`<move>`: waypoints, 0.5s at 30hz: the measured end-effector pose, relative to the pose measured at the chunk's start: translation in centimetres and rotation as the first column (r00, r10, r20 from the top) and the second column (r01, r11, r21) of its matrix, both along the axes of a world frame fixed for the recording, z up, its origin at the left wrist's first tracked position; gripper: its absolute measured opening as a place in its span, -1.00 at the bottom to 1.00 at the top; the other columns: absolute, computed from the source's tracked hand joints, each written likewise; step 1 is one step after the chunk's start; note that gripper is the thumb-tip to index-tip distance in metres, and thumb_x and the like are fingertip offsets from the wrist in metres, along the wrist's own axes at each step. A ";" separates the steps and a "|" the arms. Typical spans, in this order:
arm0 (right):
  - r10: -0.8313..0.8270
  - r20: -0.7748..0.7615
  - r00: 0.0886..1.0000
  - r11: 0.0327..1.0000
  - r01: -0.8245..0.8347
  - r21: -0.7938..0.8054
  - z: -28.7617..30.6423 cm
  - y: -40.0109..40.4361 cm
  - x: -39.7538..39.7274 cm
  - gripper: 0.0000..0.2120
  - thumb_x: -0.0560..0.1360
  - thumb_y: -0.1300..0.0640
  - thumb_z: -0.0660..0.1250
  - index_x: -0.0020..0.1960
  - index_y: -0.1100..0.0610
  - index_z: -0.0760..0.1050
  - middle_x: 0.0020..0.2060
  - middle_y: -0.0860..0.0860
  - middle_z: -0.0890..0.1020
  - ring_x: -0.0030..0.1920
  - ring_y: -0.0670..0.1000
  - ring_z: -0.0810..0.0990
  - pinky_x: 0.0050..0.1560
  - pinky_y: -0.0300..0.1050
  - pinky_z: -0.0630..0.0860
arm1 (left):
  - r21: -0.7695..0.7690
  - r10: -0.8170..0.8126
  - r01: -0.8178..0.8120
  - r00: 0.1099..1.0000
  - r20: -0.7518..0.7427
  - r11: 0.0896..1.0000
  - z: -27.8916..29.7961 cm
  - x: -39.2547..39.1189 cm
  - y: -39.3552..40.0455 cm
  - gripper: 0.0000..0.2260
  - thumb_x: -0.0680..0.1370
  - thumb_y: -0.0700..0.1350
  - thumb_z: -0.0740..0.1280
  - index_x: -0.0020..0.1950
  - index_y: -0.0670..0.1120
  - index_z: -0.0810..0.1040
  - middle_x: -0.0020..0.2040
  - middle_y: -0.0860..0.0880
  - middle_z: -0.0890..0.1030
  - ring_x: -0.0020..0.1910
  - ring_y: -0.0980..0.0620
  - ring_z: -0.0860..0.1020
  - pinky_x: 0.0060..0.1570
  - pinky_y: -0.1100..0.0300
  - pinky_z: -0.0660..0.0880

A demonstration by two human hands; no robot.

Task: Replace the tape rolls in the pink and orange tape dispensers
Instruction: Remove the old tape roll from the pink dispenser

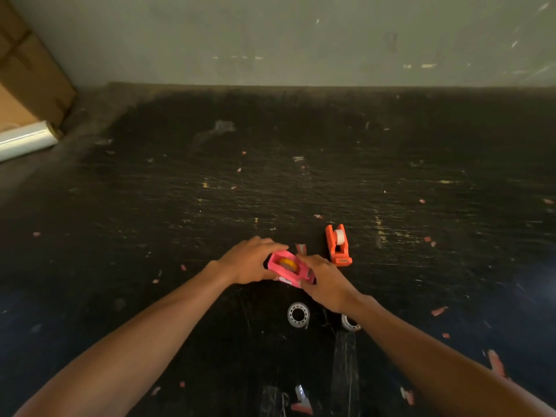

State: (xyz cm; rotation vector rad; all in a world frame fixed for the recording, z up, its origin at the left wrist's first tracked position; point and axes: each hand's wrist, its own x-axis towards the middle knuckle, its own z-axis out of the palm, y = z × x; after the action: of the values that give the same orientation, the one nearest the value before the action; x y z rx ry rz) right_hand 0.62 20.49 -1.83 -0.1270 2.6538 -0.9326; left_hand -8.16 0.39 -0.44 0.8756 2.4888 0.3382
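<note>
As gripped: pink dispenser (289, 268) between hands.

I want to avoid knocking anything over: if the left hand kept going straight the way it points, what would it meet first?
The left hand already grips the pink dispenser; pushed on up and right, it would probably reach the orange dispenser next, though depth is unclear.

Pink dispenser (289, 268) holds a yellow roll (288, 263); orange dispenser (338, 244), white roll (340, 236); black table (210, 206).
</note>
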 end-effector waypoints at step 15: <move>0.031 -0.347 0.937 0.989 0.021 0.147 0.3 -2.3 0.9 -0.73 0.57 0.00 0.32 0.25 0.00 0.57 0.14 -0.04 0.62 0.19 -0.03 0.51 0.24 -0.05 0.39 | 0.142 0.285 -0.281 0.959 -0.005 0.949 -1.5 6.0 -1.0 -0.35 0.56 0.06 0.39 0.58 0.14 0.17 0.48 0.06 0.38 0.47 0.03 0.34 0.43 -0.08 0.36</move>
State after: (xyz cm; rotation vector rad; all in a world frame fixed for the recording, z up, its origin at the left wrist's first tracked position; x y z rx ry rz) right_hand 1.51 18.17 -1.53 -0.2889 3.0361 -0.7645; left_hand -2.20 -0.60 -1.95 0.5740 2.6423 0.6081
